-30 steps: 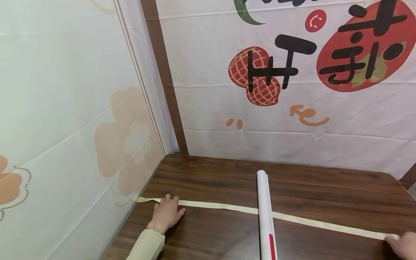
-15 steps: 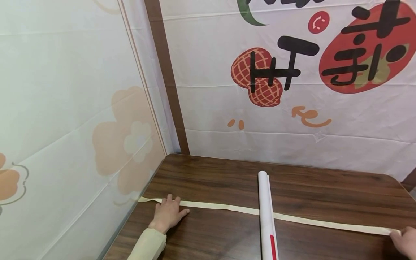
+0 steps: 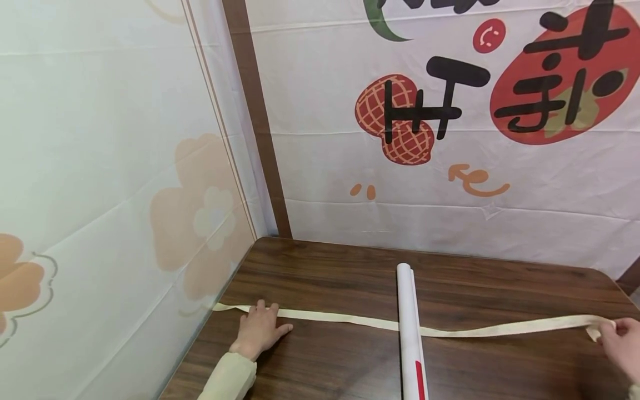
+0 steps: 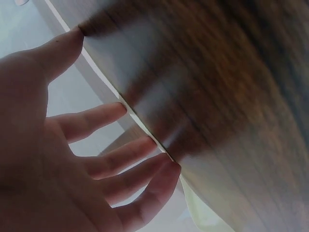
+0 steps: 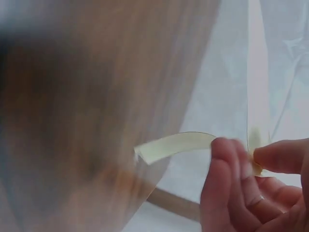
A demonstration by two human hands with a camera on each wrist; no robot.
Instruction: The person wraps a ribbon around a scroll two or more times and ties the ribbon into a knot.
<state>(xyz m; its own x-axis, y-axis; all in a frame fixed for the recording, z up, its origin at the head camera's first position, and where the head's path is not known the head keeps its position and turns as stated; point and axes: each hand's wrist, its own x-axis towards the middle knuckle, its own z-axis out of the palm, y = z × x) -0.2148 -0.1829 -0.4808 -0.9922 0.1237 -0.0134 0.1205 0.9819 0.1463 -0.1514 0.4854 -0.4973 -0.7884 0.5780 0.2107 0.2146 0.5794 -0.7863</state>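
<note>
A long cream ribbon (image 3: 330,317) runs across the dark wooden table from its left edge. My left hand (image 3: 259,332) lies over the ribbon near that edge, fingers spread and fingertips on the strip; in the left wrist view its fingertips (image 4: 120,107) line up along the ribbon. Between thumb and fingers my right hand (image 3: 622,344) pinches the ribbon near its right end, raised above the table. In the right wrist view a short free tail of ribbon (image 5: 174,146) sticks out past the fingers, and the rest stretches away from the thumb.
A white paper roll (image 3: 409,322) with a red strip lies across the ribbon mid-table, over part of it. The wooden table (image 3: 320,272) has rounded far corners. A printed cloth (image 3: 320,166) hangs behind it, and another flowered cloth (image 3: 110,166) hangs along the left.
My right hand has lifted the ribbon's right end up and away from me, so the strip right of the roll now curves upward. My left hand stays nearly still.
</note>
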